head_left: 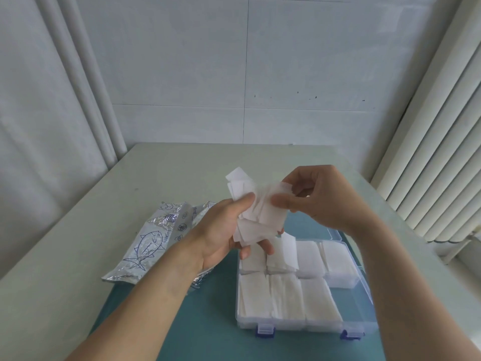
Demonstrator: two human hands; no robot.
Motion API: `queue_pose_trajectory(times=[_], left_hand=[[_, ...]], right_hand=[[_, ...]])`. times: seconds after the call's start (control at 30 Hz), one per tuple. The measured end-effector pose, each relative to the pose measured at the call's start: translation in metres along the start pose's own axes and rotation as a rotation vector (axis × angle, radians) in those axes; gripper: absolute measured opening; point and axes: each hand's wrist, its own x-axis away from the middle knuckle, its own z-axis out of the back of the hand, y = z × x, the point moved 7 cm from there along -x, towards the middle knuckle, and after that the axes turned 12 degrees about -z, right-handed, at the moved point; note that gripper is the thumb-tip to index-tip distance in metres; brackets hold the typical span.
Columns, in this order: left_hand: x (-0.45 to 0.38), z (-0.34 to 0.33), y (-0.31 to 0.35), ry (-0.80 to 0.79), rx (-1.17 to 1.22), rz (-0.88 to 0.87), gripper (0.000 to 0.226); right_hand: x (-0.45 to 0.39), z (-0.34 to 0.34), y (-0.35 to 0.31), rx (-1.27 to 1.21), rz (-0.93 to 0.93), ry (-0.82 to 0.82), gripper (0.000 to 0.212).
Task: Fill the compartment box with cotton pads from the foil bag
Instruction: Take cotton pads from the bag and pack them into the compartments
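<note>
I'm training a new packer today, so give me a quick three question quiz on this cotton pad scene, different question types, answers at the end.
1. True or false: the foil bag lies to the left of the compartment box.
2. Which hand grips the bunch of cotton pads from below? A) left hand B) right hand
3. Fill in: the box latches are ____ in colour.

Key: 1 true; 2 A; 3 blue.

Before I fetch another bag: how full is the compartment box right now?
Nearly full: the compartment box shows white cotton pads in every visible compartment; its far-left corner is hidden behind the left hand.
</note>
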Motion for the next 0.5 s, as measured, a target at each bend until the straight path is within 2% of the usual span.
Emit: queue_pose_trajectory(times=[0.1, 0.17, 0.23, 0.3, 0.4, 0.5], left_hand=[[0.0, 0.003, 0.002, -0.016, -0.07, -0.014, 0.039], [0.001, 0.001, 0.003, -0.087, -0.094, -0.013, 0.04], [0.004, -0.006, 0.004, -0.188, -0.081, 0.01, 0.04], [0.008, -0.013, 0.004, -0.272, -0.036, 0.035, 0.044], [0.008, -0.017, 0.001, -0.328, 0.063, 0.065, 0.063], [0.007, -0.018, -0.001, -0.34, 0.041, 0.055, 0.068]], right_hand=[[0.005, 0.011, -0.002, -0.193, -0.009, -0.123, 0.023], [0.008, 0.01, -0.004, -0.295, -0.018, -0.228, 0.03], [0.008, 0.003, -0.004, -0.313, -0.018, -0.265, 0.033], [0.005, -0.006, -0.002, -0.26, -0.018, -0.256, 0.033], [0.005, -0.015, -0.002, -0.19, -0.032, -0.241, 0.033], [0.001, -0.016, -0.003, -0.095, -0.015, -0.119, 0.034]])
